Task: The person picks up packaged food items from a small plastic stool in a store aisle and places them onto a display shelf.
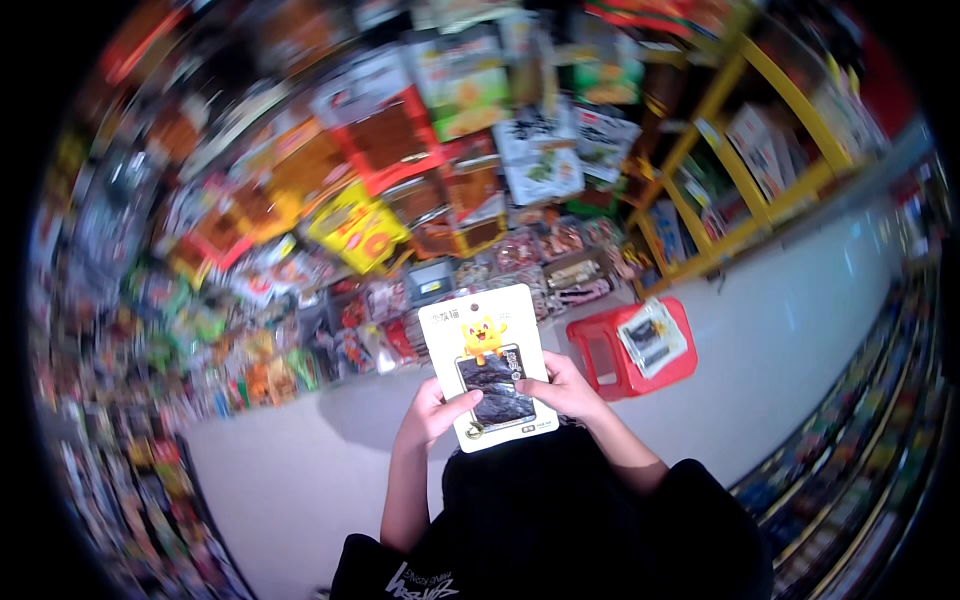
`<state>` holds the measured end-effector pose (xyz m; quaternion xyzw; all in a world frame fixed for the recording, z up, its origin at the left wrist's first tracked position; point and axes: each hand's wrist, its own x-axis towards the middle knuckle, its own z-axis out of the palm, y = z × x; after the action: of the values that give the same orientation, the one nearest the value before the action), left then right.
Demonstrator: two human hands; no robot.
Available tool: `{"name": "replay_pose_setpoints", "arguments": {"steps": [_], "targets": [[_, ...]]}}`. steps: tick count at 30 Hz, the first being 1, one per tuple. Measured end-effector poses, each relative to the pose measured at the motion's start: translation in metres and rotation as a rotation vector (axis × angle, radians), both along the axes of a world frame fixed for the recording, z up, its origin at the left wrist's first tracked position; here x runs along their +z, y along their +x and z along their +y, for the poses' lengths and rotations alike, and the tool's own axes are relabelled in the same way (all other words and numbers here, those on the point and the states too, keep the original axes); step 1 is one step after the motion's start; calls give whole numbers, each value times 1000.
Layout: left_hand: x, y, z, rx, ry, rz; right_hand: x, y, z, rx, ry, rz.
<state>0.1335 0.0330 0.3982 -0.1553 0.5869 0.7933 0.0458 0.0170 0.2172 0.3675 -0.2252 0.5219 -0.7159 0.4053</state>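
Observation:
Held up in front of me is a white snack packet [488,365] with an orange cartoon cat and a window showing dark, seaweed-like sheets. My left hand [438,411] grips its left edge, the thumb lying over the front. On the opposite edge, my right hand [566,386] is closed the same way, its thumb pressing near the window. The fingers behind the packet are hidden. Beyond my right hand, a similar white packet or small stack [652,338] rests on a red plastic stool [612,378].
Shelves of hanging snack bags, among them a yellow bag [357,226] and a red-edged bag [387,140], fill the far side. A yellow shelving frame [762,212] stands at the far right. Pale floor [300,470] lies around me, with more stocked shelves [840,480] at the right.

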Motion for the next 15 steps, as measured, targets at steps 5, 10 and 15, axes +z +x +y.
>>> {"name": "replay_pose_setpoints", "arguments": {"steps": [5,10,15], "targets": [[27,93,-40,288,94,155,26,57,-80,205,5,100],[9,167,-75,428,-7,194,14,107,-134,320,24,117],[-5,233,-99,631,-5,281,15,163,-185,464,46,58]]}}
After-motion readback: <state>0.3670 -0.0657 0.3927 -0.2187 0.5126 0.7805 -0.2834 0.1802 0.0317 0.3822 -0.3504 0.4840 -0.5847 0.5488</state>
